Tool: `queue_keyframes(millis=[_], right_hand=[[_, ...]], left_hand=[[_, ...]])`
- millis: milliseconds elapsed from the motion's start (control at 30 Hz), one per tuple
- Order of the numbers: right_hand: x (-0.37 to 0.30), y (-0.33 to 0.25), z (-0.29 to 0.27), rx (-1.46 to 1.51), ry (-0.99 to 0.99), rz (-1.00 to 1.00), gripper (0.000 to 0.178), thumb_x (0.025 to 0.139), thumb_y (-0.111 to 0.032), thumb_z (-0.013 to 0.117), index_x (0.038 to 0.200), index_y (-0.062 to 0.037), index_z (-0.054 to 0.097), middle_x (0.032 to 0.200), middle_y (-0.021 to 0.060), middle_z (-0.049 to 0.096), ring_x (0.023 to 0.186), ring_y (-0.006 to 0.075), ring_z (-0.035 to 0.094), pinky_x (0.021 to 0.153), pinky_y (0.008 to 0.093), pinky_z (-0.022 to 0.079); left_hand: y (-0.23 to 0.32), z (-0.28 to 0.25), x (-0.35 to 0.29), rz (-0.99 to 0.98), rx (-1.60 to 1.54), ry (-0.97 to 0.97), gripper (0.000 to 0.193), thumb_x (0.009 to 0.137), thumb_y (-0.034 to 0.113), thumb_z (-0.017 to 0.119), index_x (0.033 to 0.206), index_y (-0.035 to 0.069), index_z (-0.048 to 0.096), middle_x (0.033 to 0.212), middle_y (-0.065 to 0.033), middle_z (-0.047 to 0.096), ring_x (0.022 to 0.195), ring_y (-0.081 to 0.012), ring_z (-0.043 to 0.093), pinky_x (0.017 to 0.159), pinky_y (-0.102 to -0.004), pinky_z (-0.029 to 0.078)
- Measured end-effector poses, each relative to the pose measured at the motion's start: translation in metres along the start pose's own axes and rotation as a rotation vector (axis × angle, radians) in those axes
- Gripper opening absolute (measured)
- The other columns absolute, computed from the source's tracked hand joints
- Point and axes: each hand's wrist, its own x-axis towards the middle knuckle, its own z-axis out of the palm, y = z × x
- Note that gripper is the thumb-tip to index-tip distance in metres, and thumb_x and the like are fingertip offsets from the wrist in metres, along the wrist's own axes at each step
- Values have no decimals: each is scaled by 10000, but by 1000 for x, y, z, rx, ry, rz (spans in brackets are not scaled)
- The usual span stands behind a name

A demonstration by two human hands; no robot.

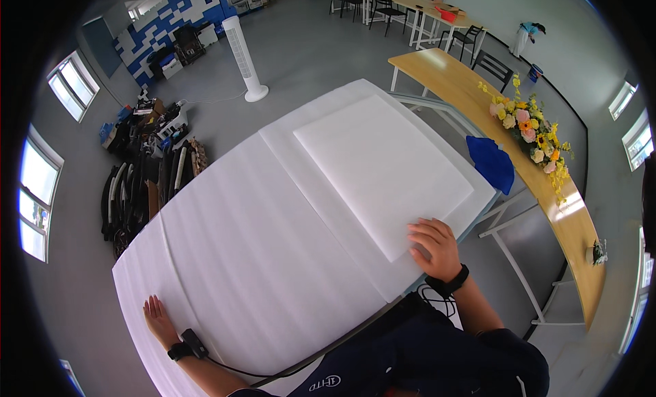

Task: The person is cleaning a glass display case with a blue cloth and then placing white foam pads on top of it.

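Note:
A large white sheet [225, 226], smooth like foam, covers the table before me, with shallow creases across it. On its right part lies a smaller white rectangular sheet or pad [383, 171], flat and turned at an angle. My left hand [158, 320] rests on the large sheet near its left edge, fingers stretched out and nothing held. By the near right edge of the smaller pad is my right hand [437, 250], fingers apart and slightly bent, the tips over the pad's edge. Whether they press on it I cannot tell. Both wrists wear black bands.
To the right, a long curved wooden table [444, 72] carries a flower arrangement [529, 127]. A blue cloth-like item [490, 165] hangs beside my table. A white tower fan [242, 59] and piled bags [154, 171] stand left. Another person [526, 38] is far right.

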Motion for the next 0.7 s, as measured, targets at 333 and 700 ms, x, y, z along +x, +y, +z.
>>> queue_keyframes(millis=[333,700], right_hand=[[-3,1,0,8,-8,31,169,723,-143,599,890,-117,599,1056,-14,575,1052,190,494,903,390,387],[-10,6,3,40,90,6,146,705,-103,619,850,-97,606,1055,12,573,1044,208,502,847,361,421]], left_hand=[[3,4,-1,40,90,12,468,913,238,382,1220,-108,307,1251,-229,369,1177,-291,377,1010,-339,328],[2,28,-21,123,296,4,480,884,190,425,1245,-101,303,1271,-254,357,1161,-348,388,994,-395,323]])
